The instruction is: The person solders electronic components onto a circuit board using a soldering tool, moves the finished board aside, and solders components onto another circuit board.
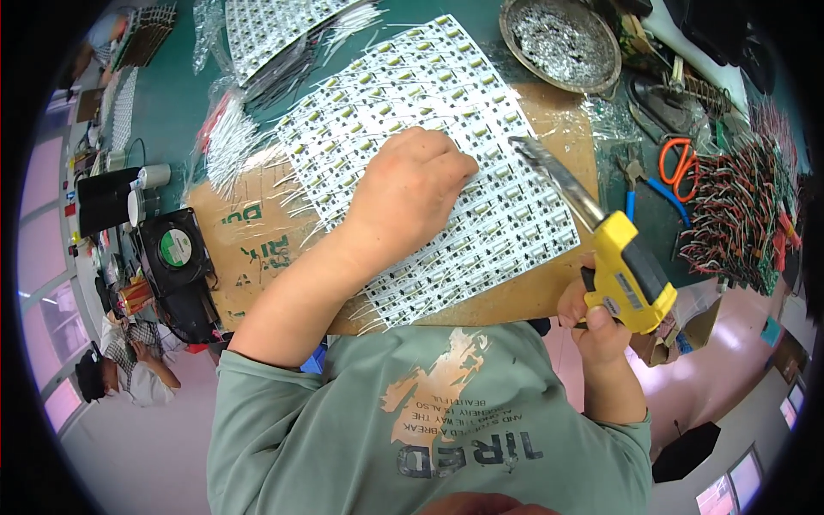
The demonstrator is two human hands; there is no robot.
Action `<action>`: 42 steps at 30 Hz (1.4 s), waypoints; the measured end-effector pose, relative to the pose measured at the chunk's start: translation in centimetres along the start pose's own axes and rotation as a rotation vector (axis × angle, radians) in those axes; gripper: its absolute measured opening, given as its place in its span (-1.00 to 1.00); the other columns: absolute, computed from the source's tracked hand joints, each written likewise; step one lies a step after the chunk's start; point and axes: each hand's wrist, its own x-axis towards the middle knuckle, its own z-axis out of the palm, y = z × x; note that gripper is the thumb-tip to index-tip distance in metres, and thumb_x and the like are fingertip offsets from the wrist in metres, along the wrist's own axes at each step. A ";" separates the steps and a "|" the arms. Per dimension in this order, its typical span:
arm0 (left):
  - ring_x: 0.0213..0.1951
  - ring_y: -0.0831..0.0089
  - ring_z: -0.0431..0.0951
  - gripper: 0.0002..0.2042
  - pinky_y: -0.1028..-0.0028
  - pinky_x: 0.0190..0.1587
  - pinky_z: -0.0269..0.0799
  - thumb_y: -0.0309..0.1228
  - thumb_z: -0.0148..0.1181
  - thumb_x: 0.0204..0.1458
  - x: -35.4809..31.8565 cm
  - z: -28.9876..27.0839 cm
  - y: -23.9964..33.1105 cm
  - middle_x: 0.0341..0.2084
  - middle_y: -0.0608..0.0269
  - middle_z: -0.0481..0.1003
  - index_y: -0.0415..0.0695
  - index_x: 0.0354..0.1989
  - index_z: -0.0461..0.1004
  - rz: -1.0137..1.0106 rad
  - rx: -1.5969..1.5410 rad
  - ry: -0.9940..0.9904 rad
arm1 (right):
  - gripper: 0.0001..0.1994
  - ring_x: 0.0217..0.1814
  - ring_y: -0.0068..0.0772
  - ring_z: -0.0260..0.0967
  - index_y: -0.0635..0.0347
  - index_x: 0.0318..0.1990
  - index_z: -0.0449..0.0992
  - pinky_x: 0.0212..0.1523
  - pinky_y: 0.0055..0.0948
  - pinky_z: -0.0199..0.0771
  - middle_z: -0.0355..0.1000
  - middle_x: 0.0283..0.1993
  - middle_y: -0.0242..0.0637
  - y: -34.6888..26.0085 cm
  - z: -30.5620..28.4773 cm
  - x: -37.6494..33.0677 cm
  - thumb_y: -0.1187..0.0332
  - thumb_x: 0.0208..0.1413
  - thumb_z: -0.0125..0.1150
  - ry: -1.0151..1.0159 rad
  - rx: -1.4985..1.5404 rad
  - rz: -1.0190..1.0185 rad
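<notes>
A large panel of small white circuit boards (524,215) lies tilted on a brown cardboard sheet (558,129). Rows of small parts cover it, and short white wires stick out along its left edge. My left hand (416,189) rests over the panel's middle with fingers curled into a pinch; whatever is between the fingertips is hidden. In my right hand (596,326) is a yellow-and-black soldering gun (631,270), gripped by its handle. Its metal barrel points up and left, the tip just above the panel's right side.
A round metal bowl (616,69) with silvery scraps stands at the back. Orange-handled scissors (678,167), blue-handled pliers (631,202) and heaped wired boards (738,223) lie right. Left are white wires (236,146), another panel (275,34) and a black fan (176,249). A person (137,369) sits far left.
</notes>
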 end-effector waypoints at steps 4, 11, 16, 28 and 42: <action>-0.31 0.24 0.48 -0.91 0.35 -0.26 0.43 -0.50 0.24 -0.13 0.2 -1.1 0.2 -0.45 0.25 0.50 -0.10 -0.41 0.55 -0.024 -0.031 -0.032 | -0.27 -0.63 -0.56 0.10 0.34 0.15 0.14 -0.64 -0.57 0.14 0.16 -0.56 -0.43 -0.5 -0.2 1.4 0.03 -0.05 0.30 0.050 0.053 -0.141; -0.29 0.16 0.53 -0.83 0.36 -0.23 0.42 -0.34 0.19 0.01 5.3 -5.9 -6.2 -0.34 0.14 0.54 -0.11 -0.28 0.59 -0.210 0.156 0.144 | -0.30 -0.59 -0.54 0.12 0.40 0.17 0.14 -0.58 -0.54 0.19 0.15 -0.58 -0.40 -0.3 -0.5 3.2 0.12 -0.01 0.29 0.106 0.113 -0.287; -0.25 0.10 0.52 -0.82 0.25 -0.17 0.43 -0.33 0.10 0.04 8.1 -6.6 -12.6 -0.31 0.10 0.53 -0.10 -0.29 0.59 -0.190 0.541 0.088 | -0.29 -0.60 -0.54 0.13 0.42 0.17 0.14 -0.59 -0.55 0.19 0.16 -0.58 -0.40 0.1 -0.5 3.6 0.13 -0.01 0.29 0.078 0.087 -0.271; -0.33 0.10 0.55 -0.86 0.22 -0.24 0.46 -0.37 0.15 -0.07 11.3 -5.8 -13.7 -0.45 0.08 0.55 -0.10 -0.37 0.58 -0.321 0.704 -0.258 | -0.31 -0.60 -0.55 0.12 0.42 0.17 0.13 -0.60 -0.57 0.17 0.15 -0.58 -0.42 0.0 -0.4 3.7 0.17 -0.01 0.27 0.087 0.086 -0.267; -0.39 -0.04 0.53 -0.83 0.19 -0.27 0.43 -0.40 0.08 -0.18 10.9 -7.1 -12.0 -0.50 -0.12 0.52 -0.19 -0.48 0.57 -0.308 0.520 -0.147 | -0.32 -0.61 -0.57 0.10 0.43 0.16 0.15 -0.61 -0.57 0.15 0.16 -0.58 -0.41 0.0 -0.3 3.9 0.18 -0.01 0.27 0.088 0.123 -0.273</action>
